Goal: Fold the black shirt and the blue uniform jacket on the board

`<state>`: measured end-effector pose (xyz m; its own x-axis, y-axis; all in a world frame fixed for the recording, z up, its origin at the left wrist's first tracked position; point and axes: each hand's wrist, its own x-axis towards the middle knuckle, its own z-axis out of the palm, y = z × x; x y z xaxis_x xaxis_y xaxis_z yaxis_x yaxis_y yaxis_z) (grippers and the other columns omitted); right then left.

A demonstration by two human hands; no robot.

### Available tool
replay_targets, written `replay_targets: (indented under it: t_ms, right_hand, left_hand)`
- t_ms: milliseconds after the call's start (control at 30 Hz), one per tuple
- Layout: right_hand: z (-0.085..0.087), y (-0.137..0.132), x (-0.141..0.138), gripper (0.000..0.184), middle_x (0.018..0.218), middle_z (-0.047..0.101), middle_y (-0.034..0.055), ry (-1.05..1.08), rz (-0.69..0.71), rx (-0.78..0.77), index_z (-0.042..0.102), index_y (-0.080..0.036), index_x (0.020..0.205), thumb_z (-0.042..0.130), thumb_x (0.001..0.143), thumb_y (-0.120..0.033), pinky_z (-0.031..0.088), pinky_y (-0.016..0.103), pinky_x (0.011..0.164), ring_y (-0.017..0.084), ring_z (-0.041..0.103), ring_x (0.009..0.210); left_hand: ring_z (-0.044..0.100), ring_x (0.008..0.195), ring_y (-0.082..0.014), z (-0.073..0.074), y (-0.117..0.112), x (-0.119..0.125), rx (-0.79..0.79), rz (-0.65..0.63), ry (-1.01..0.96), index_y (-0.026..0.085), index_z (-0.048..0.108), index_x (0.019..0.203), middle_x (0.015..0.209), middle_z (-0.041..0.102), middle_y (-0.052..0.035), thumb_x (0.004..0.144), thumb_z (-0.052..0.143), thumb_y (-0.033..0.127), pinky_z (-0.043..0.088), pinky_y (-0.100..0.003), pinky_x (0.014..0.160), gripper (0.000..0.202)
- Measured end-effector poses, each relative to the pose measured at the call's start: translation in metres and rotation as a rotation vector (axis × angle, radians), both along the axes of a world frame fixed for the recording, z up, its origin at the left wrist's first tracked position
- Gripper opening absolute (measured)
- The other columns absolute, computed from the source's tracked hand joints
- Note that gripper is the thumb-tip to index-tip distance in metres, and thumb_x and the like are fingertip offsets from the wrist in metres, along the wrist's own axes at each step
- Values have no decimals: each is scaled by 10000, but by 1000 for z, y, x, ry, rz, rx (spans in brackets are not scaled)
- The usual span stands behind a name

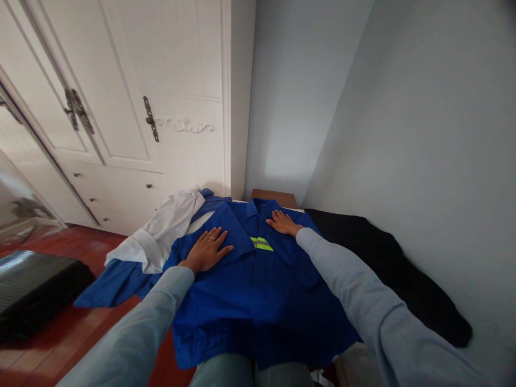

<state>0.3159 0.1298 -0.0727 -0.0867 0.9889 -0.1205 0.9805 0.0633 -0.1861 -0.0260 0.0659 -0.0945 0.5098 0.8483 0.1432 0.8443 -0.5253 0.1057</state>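
A blue work jacket (250, 290) with a yellow-green reflective stripe (262, 243) lies spread flat in front of me. My left hand (207, 250) rests flat on the folded left sleeve area, fingers stretched out, a ring on one finger. My right hand (282, 223) lies flat near the collar on the right shoulder, fingers spread. Neither hand grips anything. Both arms wear light grey-blue sleeves.
A white garment (161, 231) lies over another blue garment (108, 279) at the left. Dark black fabric (395, 269) runs along the white wall on the right. A white wardrobe (133, 102) stands behind. A black case (32, 290) sits on the red wood floor at left.
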Motion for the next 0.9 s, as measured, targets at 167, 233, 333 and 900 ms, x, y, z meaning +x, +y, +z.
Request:
replay_targets:
  t_ms: [167, 233, 333, 900]
  right_hand:
    - [16, -24, -35, 760, 1659, 169, 207, 44, 42, 103, 207, -50, 1597, 240, 1043, -570, 104, 526, 1235, 301, 124, 1551]
    - [18, -50, -56, 747, 1650, 210, 203, 78, 166, 169, 230, -63, 1595, 256, 1045, -568, 139, 526, 1234, 299, 162, 1544]
    - [11, -108, -81, 734, 1635, 263, 194, 79, 426, 226, 265, -85, 1590, 283, 1044, -577, 190, 519, 1231, 292, 209, 1533]
    - [-45, -305, -25, 701, 1651, 240, 159, -85, 309, 435, 338, -167, 1574, 609, 956, -358, 232, 546, 1229, 325, 203, 1531]
  left_hand:
    - [257, 1514, -309, 2, 0, 3, -3, 12, 14, 149, 394, 1552, 1613, 320, -148, 992, 325, 653, 199, -488, 1227, 757]
    - [244, 1518, -309, 4, -1, 4, -15, 15, 29, 142, 378, 1559, 1618, 309, -151, 995, 318, 649, 195, -486, 1228, 761]
    - [234, 1521, -307, 6, -2, 5, -28, 18, 50, 135, 363, 1565, 1623, 297, -155, 1001, 309, 636, 188, -480, 1230, 757]
    - [216, 1526, -310, 9, 2, 6, -56, 20, 85, 123, 350, 1569, 1629, 286, -165, 1000, 320, 581, 188, -496, 1226, 731]
